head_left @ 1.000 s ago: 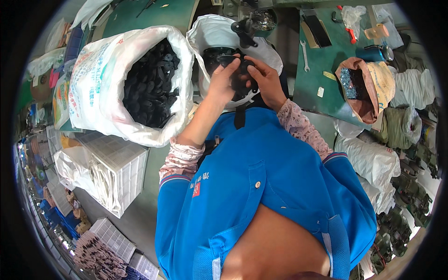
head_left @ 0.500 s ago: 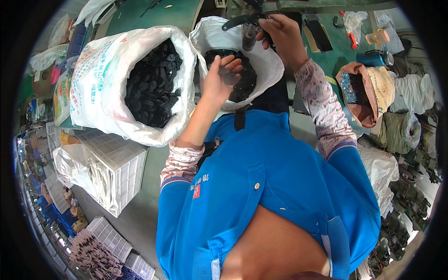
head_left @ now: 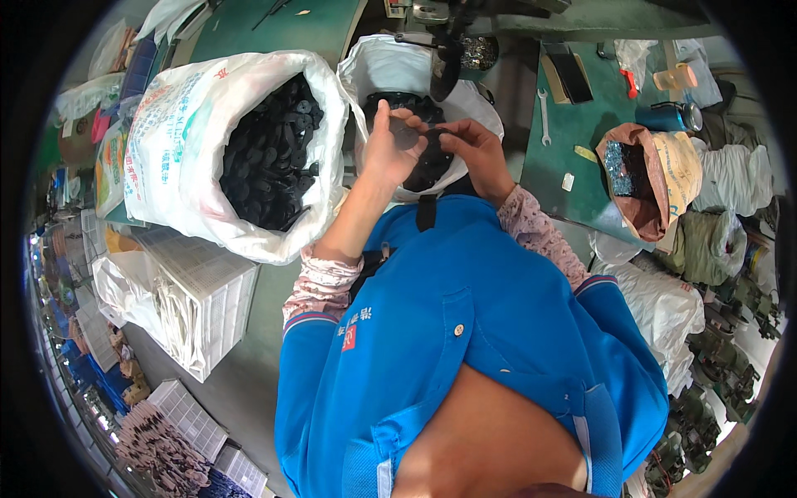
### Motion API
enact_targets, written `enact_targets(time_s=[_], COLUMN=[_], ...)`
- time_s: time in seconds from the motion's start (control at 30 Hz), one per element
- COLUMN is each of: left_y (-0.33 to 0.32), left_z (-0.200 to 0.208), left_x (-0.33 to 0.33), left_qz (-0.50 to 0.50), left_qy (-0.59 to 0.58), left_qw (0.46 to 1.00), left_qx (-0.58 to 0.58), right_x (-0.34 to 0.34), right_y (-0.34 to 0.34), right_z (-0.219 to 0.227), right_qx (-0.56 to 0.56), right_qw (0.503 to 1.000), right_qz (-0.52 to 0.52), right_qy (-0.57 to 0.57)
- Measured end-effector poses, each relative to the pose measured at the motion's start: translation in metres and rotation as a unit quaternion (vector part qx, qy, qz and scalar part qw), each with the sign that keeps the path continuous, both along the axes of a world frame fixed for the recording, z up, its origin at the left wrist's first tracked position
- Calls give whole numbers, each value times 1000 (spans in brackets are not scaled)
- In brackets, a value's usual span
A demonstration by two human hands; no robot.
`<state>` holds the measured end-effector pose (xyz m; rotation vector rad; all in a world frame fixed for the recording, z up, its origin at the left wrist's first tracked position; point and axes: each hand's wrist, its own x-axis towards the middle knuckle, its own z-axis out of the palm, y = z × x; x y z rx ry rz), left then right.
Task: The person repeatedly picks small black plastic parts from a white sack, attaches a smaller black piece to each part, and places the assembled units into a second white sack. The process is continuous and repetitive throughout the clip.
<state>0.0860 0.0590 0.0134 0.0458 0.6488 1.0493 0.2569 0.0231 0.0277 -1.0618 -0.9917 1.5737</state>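
Note:
My left hand [head_left: 387,158] is turned palm up over the mouth of the nearer white sack [head_left: 383,62], its fingers curled round a dark, flat round piece [head_left: 404,135]. Close beside it, my right hand [head_left: 484,162] pinches a black flat piece [head_left: 432,146] between thumb and fingers; the fingertips of both hands almost meet. Dark parts [head_left: 407,104] lie in the sack below. Just beyond my hands stands a machine's dark lever and head [head_left: 448,62], which neither hand touches.
At left a large white woven sack [head_left: 178,141] holds many black flat parts [head_left: 270,158]. A green bench at right carries a wrench [head_left: 545,116], a blue flask [head_left: 668,116] and a brown bag [head_left: 635,137] of small metal pieces. White crates [head_left: 220,307] stand lower left.
My right hand has let go of the machine's lever and come down beside my left hand, where it now pinches a black piece. The lever has swung. My left hand has barely moved.

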Motion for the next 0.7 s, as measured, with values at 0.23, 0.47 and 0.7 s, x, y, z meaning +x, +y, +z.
enact_targets(time_s=[0.23,0.47,0.7], left_y=[-4,-16,-29], left_z=[21,19,29], left_x=[3,9,6], left_qz=[-52,-3,-75], left_qy=[185,132,118], left_qw=[979,987,981], left_qx=[70,96,132], right_x=[36,14,-6], right_y=[21,-13,-8], right_z=[11,24,23], right_qx=[13,-55,-16], right_qw=[979,990,997], right_qz=[-154,-67,-58], right_qy=[131,114,40])
